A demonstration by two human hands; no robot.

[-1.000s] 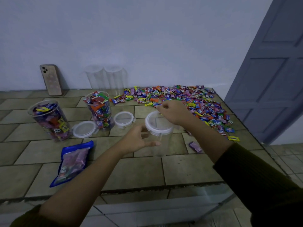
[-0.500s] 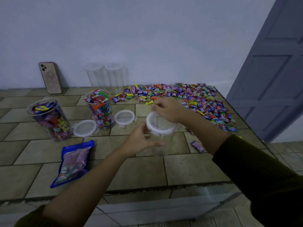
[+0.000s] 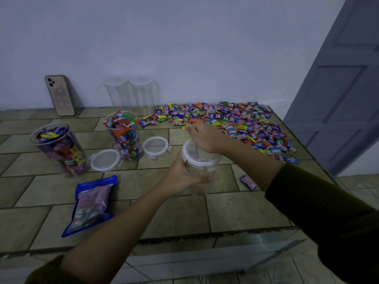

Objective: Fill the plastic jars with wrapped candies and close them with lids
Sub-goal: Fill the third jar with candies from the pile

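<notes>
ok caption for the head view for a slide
Left hand grips an empty lidded jar while the right hand rests on its lid, candies spread behind.

Table (image 3: 242,210): tiled top, brownish tiles, front edge chipped.

Directly on it, placed relative to the hands (image 3: 180,177):
- Clear jar (image 3: 202,173), lid on, between the hands.
- Far left: two open jars full of candy (image 3: 60,149) (image 3: 125,136).
- Just left: two loose lids (image 3: 105,160) (image 3: 156,147), lying flat.
- Near left: blue candy bag (image 3: 92,203), flat.
- Beyond and right: spread of wrapped candies (image 3: 235,121).
- Just right: one stray candy (image 3: 248,182).
- Back, at the wall: two empty jars (image 3: 131,92); phone (image 3: 59,95) leaning.
</notes>
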